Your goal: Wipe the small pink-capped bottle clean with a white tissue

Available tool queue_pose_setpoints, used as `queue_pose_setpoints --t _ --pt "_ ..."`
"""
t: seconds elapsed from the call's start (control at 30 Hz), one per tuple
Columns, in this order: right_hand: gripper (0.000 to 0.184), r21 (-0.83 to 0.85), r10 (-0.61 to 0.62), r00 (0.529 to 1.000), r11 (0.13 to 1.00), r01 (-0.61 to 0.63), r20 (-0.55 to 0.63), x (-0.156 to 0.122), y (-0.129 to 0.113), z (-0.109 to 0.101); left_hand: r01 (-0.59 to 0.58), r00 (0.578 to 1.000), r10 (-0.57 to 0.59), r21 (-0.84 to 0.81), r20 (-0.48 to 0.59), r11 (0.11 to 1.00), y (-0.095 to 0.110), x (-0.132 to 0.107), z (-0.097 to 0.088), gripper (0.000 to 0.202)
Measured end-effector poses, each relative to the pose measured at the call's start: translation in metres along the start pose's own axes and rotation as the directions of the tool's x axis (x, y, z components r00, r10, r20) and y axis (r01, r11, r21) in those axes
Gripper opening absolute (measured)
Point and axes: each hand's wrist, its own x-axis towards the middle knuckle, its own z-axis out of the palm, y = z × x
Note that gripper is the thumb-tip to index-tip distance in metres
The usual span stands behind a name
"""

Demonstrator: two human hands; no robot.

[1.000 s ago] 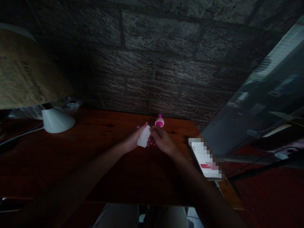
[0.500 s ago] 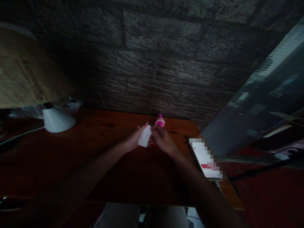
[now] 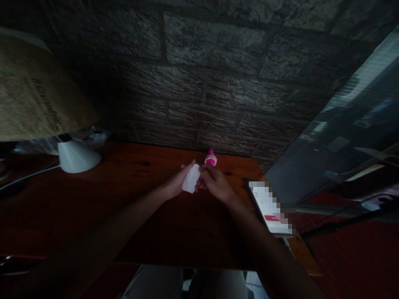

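Over the dark red wooden table [image 3: 131,195], both my hands meet near the far edge. My left hand [image 3: 178,184] is closed round a small white piece, a tissue or pad [image 3: 190,179]. My right hand [image 3: 215,183] is closed too, its fingertips pressed against the white piece; I cannot see whether it holds anything of its own. Just behind my hands stands a small pink-capped bottle [image 3: 210,158], close to the wall and apart from my fingers.
A white lamp base [image 3: 77,157] stands at the table's back left, under a brown shade [image 3: 34,108]. A white booklet with a red mark [image 3: 272,207] lies at the table's right edge. A dark brick wall [image 3: 199,83] runs behind; a glass panel [image 3: 343,137] leans at right.
Nothing has visibly changed apart from a slight shift of the view; both hands stay together on the white piece.
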Motion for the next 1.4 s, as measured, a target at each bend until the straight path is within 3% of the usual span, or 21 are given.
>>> queue_pose_setpoints --t 0.17,0.43,0.97,1.27,1.4 --pt "0.016 -0.094 -0.059 0.998 0.994 0.057 -0.013 0.000 0.003 -0.002 -0.001 1.000 0.000 0.012 0.027 1.000 -0.001 0.002 -0.001 0.060" --pt "0.022 -0.170 -0.139 0.990 0.976 0.132 -0.027 0.001 0.011 -0.001 0.005 0.999 -0.006 -0.010 -0.036 1.000 -0.001 0.001 -0.001 0.056" --pt "0.023 -0.213 -0.158 0.987 0.966 0.149 -0.026 0.000 0.006 -0.003 0.023 0.999 -0.026 -0.052 -0.043 0.998 0.001 -0.001 -0.001 0.045" --pt "0.025 -0.259 -0.203 0.976 0.950 0.176 -0.084 0.004 0.013 -0.010 0.014 0.999 -0.015 -0.016 -0.049 1.000 -0.002 0.002 -0.001 0.048" --pt "0.027 -0.207 -0.148 0.988 0.969 0.138 -0.036 0.006 0.016 -0.013 0.017 0.999 -0.016 0.011 -0.045 1.000 -0.003 0.001 0.001 0.048"
